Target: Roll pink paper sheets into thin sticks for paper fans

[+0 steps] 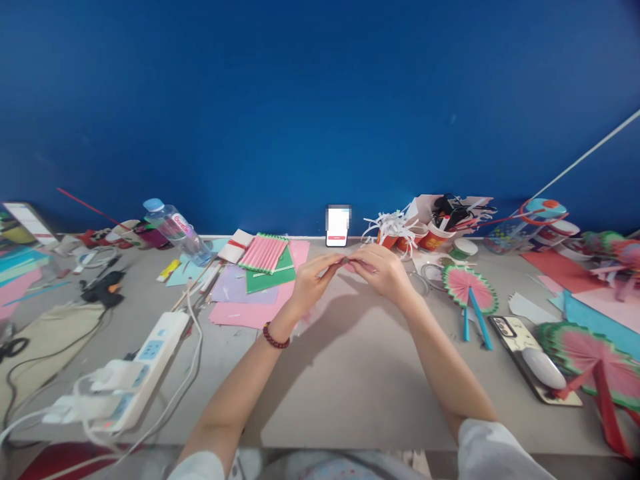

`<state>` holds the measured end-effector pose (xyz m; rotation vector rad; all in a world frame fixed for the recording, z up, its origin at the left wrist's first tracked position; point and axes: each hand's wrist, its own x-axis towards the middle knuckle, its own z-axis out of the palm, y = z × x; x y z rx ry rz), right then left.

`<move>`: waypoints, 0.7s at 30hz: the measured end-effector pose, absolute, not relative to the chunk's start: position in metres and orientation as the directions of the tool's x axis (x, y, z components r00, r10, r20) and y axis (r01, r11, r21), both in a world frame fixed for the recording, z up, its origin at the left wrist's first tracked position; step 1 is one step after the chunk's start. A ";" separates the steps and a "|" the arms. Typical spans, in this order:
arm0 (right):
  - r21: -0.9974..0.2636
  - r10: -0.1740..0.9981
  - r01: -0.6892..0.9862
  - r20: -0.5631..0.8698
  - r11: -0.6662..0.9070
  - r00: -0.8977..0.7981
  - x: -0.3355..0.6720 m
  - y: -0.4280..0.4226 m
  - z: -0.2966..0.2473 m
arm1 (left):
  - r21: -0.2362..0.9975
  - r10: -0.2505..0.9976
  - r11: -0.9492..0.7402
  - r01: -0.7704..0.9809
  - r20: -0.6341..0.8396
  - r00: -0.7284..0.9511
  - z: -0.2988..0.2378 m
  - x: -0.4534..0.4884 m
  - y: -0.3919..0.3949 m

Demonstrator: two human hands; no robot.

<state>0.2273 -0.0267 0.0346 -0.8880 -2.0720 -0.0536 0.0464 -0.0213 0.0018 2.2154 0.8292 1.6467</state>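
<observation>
My left hand (316,277) and my right hand (383,268) meet above the middle of the grey table. Their fingertips pinch a tiny dark thing (345,261) between them, too small to name. A red bead bracelet (276,337) circles my left wrist. Left of my left hand lies a pleated pink paper (263,253) with green edges, on a green sheet (273,280) and pink paper (235,315). Just behind the fingers stands a lit phone (338,227). A round watermelon paper fan (470,291) with blue sticks lies to the right of my right hand.
A white power strip (150,360) with trailing cables lies at the left, near a leaning water bottle (177,230). Paper cups (437,237) with white strips and tools stand at the back right. A white mouse (543,368) rests on another phone (510,327) beside a second fan (595,353).
</observation>
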 end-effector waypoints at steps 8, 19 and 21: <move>-0.372 0.652 0.594 0.663 0.713 -0.368 0.230 -0.028 0.035 | 0.629 0.658 -0.753 0.193 0.717 0.229 -0.001 0.041 -0.019; -0.433 0.670 0.542 0.636 0.720 -0.383 0.233 -0.027 0.032 | 0.626 0.650 -0.759 0.177 0.714 0.262 -0.002 0.038 -0.016; -0.445 0.673 0.533 0.633 0.720 -0.382 0.234 -0.027 0.032 | 0.626 0.649 -0.760 0.177 0.715 0.258 -0.001 0.038 -0.016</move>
